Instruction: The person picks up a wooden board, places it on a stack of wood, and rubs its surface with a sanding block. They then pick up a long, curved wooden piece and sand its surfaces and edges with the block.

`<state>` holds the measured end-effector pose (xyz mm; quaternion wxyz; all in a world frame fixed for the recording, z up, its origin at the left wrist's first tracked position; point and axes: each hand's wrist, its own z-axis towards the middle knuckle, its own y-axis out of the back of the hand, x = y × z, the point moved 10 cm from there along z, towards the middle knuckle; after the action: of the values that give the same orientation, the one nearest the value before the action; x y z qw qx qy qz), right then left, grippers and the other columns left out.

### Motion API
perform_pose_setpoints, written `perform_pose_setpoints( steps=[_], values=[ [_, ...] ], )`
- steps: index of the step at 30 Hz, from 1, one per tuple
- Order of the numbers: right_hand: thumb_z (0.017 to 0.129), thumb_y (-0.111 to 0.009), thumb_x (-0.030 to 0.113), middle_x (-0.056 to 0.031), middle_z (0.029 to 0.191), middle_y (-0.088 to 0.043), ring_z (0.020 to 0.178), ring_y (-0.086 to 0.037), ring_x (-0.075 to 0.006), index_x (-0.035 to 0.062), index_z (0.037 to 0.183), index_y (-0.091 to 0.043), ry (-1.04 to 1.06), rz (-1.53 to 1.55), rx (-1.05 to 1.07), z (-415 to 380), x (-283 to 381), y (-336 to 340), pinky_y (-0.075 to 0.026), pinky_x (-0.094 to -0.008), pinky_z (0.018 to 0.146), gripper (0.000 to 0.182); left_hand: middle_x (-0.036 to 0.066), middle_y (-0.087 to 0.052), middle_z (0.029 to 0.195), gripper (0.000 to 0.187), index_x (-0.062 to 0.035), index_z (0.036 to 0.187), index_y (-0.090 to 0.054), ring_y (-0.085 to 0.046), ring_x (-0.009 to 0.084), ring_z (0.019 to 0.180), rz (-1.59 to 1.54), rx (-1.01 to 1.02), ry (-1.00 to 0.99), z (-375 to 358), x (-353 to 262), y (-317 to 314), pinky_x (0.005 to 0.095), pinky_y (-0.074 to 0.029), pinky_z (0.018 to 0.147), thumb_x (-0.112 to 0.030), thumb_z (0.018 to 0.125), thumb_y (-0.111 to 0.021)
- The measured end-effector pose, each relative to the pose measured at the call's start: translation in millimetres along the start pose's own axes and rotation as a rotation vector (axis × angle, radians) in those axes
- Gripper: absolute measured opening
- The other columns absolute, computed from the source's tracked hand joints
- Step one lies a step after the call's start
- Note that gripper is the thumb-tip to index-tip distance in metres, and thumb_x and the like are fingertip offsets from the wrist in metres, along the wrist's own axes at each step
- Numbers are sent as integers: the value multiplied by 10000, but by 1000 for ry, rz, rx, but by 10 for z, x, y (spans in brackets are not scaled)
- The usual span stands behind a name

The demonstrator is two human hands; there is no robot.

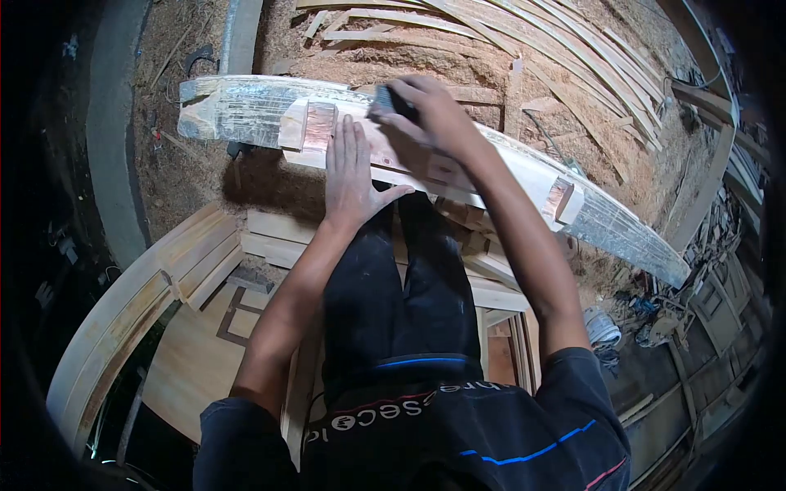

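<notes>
Pressing left hand [352, 182] flat, fingers nearly together, by plank's [255, 113] near edge; right hand [424, 113] clamping dark block [381, 105]. Timber's [383, 152] looking stiff, probably hefty; grip ends.

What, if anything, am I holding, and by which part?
Your right hand holds a dark block between thumb and fingers; blur hides exactly where. Left hand rests on the wood.

Place: woodwkg shop, by the look
Sawdust [409, 61]: thick over grnd
Wood strips [606, 72]: long, thin, strewn upper R
Curved wood frame [115, 311]: lwr L, nr flat panel [184, 364]
Worn beam [246, 110]: scratched, mid, w/ pale wd pc. [530, 180] on top
Clutter [720, 307]: piled far R
</notes>
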<state>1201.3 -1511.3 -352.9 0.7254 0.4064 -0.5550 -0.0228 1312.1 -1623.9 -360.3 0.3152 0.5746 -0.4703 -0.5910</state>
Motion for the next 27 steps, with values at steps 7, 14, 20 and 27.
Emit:
perform_pose_setpoints(
  steps=[7,14,20,27],
  values=[
    [919,-737,333,-234,1254,-636,1139,-628,-413,-20,1310,-622,-117,16,121,-475,-260,507,-502,-464,1020,539,351,-166,1643,1377,148,1562,-169,-151,476,1547,-11,73,6,-19,89,-75,558,-137,1252,-782,703,-711],
    [932,-726,327,-212,1187,-643,1084,-619,-403,10,1285,-627,-88,33,70,-62,-42,177,-516,-475,952,484,368,-159,1636,1360,144,1562,-170,-144,486,1547,-41,59,-5,-23,108,-102,563,-121,1253,-773,716,-709],
    [946,-703,317,-210,1167,-651,1074,-621,-403,-7,1254,-618,81,-33,-11,238,139,-60,-521,-474,938,455,349,-176,1643,1332,145,1556,-197,-149,480,1548,-56,65,-3,-37,101,-63,558,-120,1255,-769,727,-699],
    [922,-750,283,-218,1285,-625,1171,-614,-409,44,1398,-581,-196,-132,105,-408,-218,353,-500,-454,1033,559,330,-143,1661,1322,136,1571,-174,-127,453,1562,-89,50,-10,-63,124,-126,560,-111,1252,-783,753,-660]
  ],
)
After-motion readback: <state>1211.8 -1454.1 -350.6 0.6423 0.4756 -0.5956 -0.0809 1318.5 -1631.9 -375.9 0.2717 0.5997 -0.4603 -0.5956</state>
